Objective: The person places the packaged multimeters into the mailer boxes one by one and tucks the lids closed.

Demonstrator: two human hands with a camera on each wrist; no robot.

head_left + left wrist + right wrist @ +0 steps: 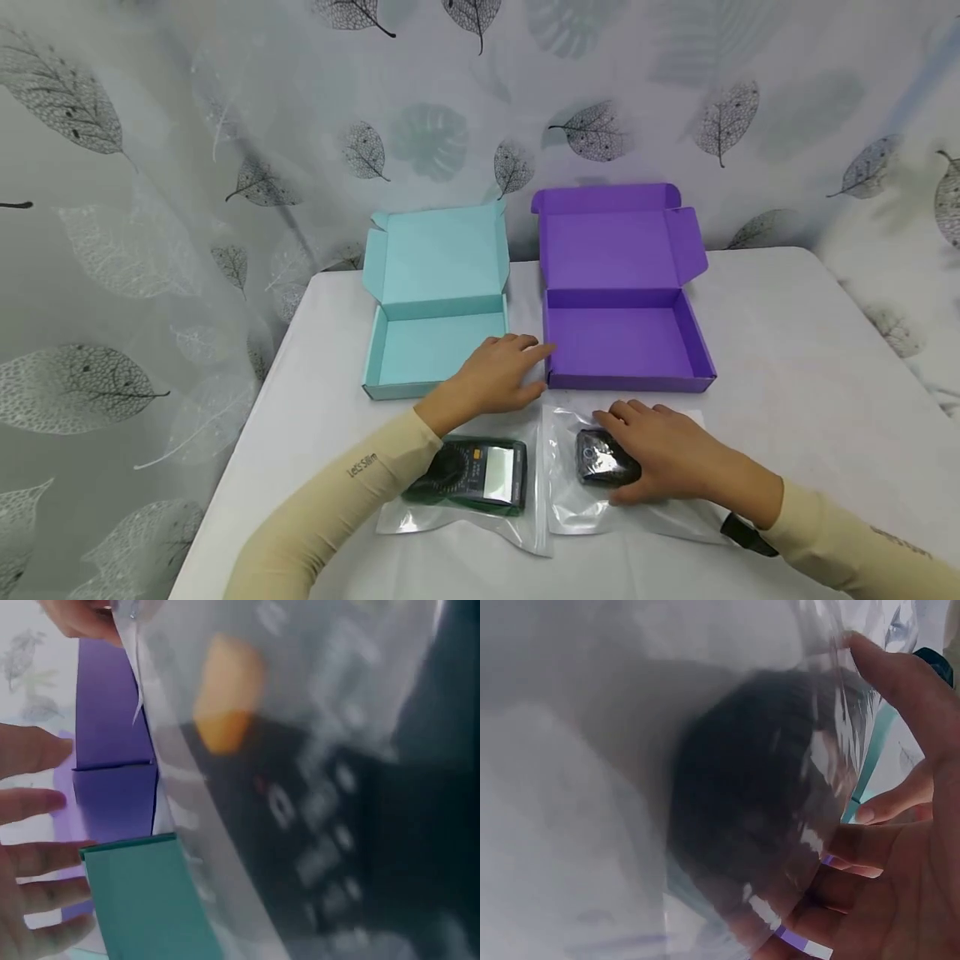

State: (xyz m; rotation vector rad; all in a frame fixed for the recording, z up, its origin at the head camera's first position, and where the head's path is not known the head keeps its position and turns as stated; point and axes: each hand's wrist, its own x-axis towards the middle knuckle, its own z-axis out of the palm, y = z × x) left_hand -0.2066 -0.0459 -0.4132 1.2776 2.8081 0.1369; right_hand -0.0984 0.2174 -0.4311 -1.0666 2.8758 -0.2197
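Observation:
In the head view my left hand [498, 375] reaches over the front of the teal box [397, 390], fingers spread, fingertips at the purple box's [630, 382] left front corner. Below that forearm lies a digital multimeter [472, 475] with a green edge, inside a clear plastic bag [427, 518]. My right hand [667, 450] rests over a second clear bag [566, 512], thumb and fingers spread about a small black object [596, 458]; its kind is unclear. The right wrist view shows the black object [742, 795] blurred through plastic, with the fingers [870, 847] at the bag's edge.
Both boxes stand with lids raised at the back of the white table [795, 350]. A curtain with a leaf print [420, 83] hangs behind them. A dark band [748, 535] sits by the right wrist.

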